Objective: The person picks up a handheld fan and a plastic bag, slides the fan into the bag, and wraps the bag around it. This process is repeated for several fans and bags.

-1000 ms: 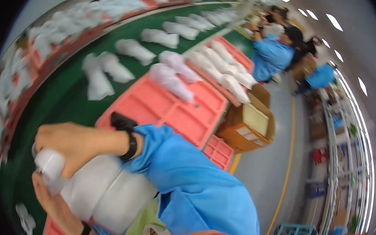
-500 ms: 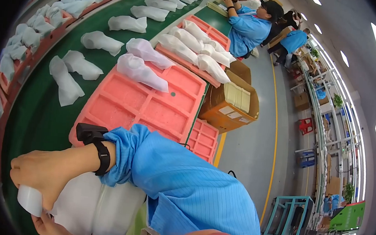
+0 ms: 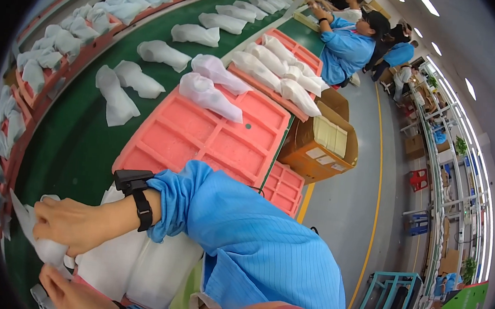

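Note:
My right hand (image 3: 73,224), with a black strap and small black device on its wrist, is closed around a smooth, rounded white piece (image 3: 50,251). A thin white wrapping sheet (image 3: 23,214) sticks out past its fingers. Below it, my left hand (image 3: 75,297) has its fingers curled together; what they grip, if anything, is hidden. A greyish-white object (image 3: 42,299) shows beside those fingers, its kind unclear. White sheets (image 3: 155,270) lie in a pile under my right forearm. Beyond that arm rests a pink compartment tray (image 3: 201,141) with two wrapped white pieces (image 3: 211,95) on its far part.
Several wrapped pieces (image 3: 117,96) lie along the green belt (image 3: 54,143). Filled pink trays (image 3: 34,100) line its left side. Another loaded pink tray (image 3: 270,97) and a cardboard box (image 3: 318,152) stand farther off. A co-worker in blue (image 3: 345,51) sits beyond.
The view has shifted, so the scene sits farther right. A white sheet now shows beyond my right hand around the rounded piece. My left hand has come further into view, lower down.

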### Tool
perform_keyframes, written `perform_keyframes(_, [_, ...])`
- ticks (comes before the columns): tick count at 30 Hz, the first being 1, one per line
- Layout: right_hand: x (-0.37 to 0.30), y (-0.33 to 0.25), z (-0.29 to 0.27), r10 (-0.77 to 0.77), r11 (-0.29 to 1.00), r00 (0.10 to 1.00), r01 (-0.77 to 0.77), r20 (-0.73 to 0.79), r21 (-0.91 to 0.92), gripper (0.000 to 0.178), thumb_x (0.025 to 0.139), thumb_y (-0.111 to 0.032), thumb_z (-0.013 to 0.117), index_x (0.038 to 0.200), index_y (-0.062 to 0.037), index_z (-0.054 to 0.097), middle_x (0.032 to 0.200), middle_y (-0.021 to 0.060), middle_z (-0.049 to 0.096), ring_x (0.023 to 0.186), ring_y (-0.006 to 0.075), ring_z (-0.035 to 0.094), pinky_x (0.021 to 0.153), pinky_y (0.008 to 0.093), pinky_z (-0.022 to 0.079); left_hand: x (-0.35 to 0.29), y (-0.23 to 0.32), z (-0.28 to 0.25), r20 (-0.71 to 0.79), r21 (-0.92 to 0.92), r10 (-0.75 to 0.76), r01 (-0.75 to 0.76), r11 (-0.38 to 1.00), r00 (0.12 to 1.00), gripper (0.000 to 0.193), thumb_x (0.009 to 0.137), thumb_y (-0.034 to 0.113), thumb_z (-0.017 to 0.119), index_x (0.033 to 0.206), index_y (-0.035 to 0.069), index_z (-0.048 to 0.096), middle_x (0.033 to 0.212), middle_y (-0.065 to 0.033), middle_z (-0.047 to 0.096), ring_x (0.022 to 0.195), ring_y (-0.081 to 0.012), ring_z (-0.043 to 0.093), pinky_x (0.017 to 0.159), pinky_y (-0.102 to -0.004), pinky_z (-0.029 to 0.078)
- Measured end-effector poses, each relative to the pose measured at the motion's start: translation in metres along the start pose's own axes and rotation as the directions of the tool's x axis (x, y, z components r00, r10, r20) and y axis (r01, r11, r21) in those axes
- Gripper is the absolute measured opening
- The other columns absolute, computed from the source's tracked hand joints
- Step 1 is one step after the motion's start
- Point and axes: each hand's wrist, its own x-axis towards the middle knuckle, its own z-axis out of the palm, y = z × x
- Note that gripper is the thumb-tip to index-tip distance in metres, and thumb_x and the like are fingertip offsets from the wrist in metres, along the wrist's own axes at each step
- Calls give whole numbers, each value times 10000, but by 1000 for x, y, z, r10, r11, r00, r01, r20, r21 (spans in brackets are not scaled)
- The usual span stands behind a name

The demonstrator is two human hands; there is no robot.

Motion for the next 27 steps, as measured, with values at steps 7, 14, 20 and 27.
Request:
perform_keyframes(7, [10,-39,-14,-62,964,997,70,40,-256,524,559,-132,786,1036,-11,609,1004,154,505,916,338,508,621,392,465,-34,53,15,-24,167,316,-307,937,949,202,922,189,644,1014,14,682,932,-45,605,797,-144,569,701,-266,476])
perform_keyframes(14, [-11,-76,-52,-18,923,948,138,318,-360,466,588,-223,755,969,-2,602,995,157,518,893,335,525,665,413,474,-51,84,-1,16,92,396,-395,914,918,124,840,179,721,919,98,773,935,-114,662,879,-259,641,774,-360,535])
perform_keyframes(20, [-20,-115,-96,101,846,995,-95,-17,-524,582,549,-172,785,1034,-12,507,990,163,497,907,355,523,682,429,468,-53,89,-3,134,-199,786,-760,618,604,83,801,-6,741,883,-14,730,811,-148,659,688,-259,611,611,-344,495])
perform_keyframes(27, [-15,-138,-134,136,876,965,-223,-224,-427,691,514,-113,802,1075,-9,411,994,181,473,928,363,528,729,424,462,-29,48,14,336,-124,437,-421,899,834,277,948,124,601,1209,34,610,871,-17,552,764,-103,490,685,-230,411])
